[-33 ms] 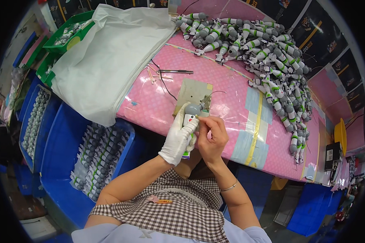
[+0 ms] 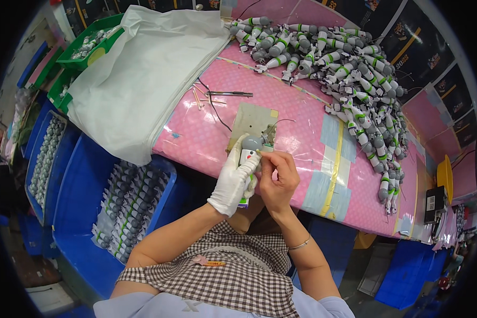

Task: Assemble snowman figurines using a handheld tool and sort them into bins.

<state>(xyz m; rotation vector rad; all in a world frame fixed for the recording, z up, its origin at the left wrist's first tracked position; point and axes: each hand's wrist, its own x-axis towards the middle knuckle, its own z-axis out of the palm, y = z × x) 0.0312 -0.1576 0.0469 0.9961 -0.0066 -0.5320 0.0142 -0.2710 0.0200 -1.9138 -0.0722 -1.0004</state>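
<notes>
My left hand (image 2: 230, 180), in a white glove, is wrapped round a toy figure (image 2: 247, 156) and holds it upright at the table's near edge. The figure has a round grey head and a white body with a red dot on its chest and some green lower down. My bare right hand (image 2: 279, 180) has thumb and forefinger pinched together against the side of the figure's chest. Whatever lies between those fingertips is too small to make out. Just behind the figure's head, a grey metal plate fixture (image 2: 246, 119) rests on the table.
Many similar figures (image 2: 355, 79) are heaped along the pink table's (image 2: 291, 114) far right. A white sheet (image 2: 148, 69) covers its left side, near a dark pen-like tool (image 2: 230, 94) and thin sticks (image 2: 197, 99). At lower left, a blue bin (image 2: 79, 212) holds rows of figures; green trays (image 2: 71, 61) stand behind.
</notes>
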